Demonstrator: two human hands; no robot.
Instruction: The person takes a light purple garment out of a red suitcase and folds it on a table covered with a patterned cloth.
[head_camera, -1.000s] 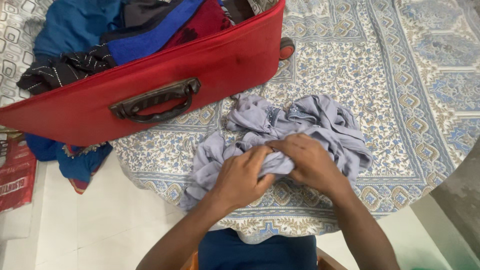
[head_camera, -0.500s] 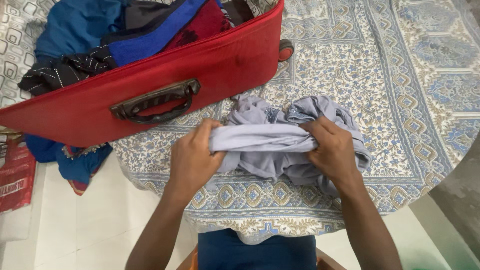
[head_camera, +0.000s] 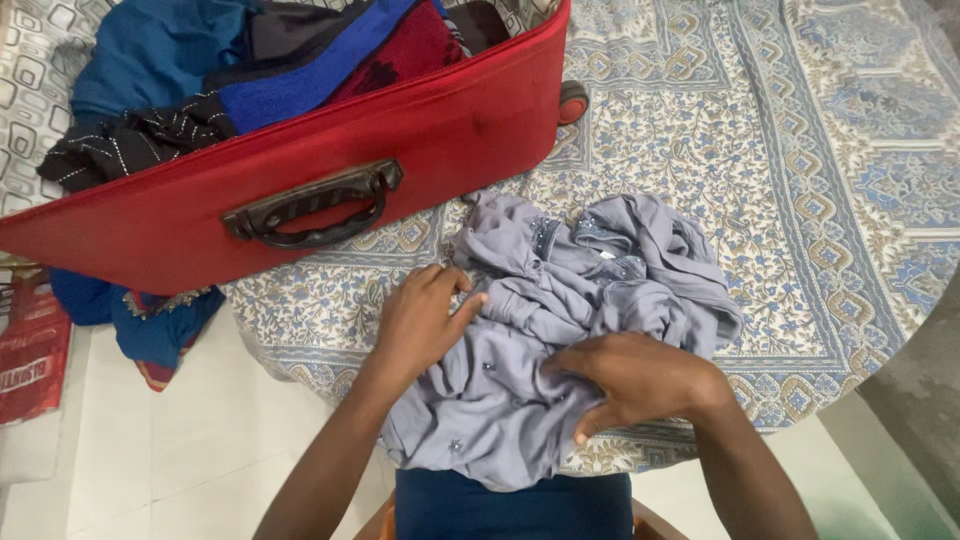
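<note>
Both hands lay flat on the grey beaded garment (head_camera: 560, 330), left hand (head_camera: 420, 320) and right hand (head_camera: 630, 380) open-palmed, gripping nothing; hem overhanging the bed (head_camera: 800, 150) edge could've slid off.

A patterned bedsheet (head_camera: 760, 130) in cream, blue and tan covers the bed, its floral field framed by bands of diamond motifs, and it hangs over the near edge. A red suitcase (head_camera: 420, 140) lies open across the upper left, dark handle facing out, heaped with blue, red and black clothes (head_camera: 200, 70). Beneath it, blue cloth (head_camera: 150, 320) spills toward the pale tiled floor (head_camera: 150, 450). A red printed bag (head_camera: 30, 350) lies at the far left. The light is soft and even.
</note>
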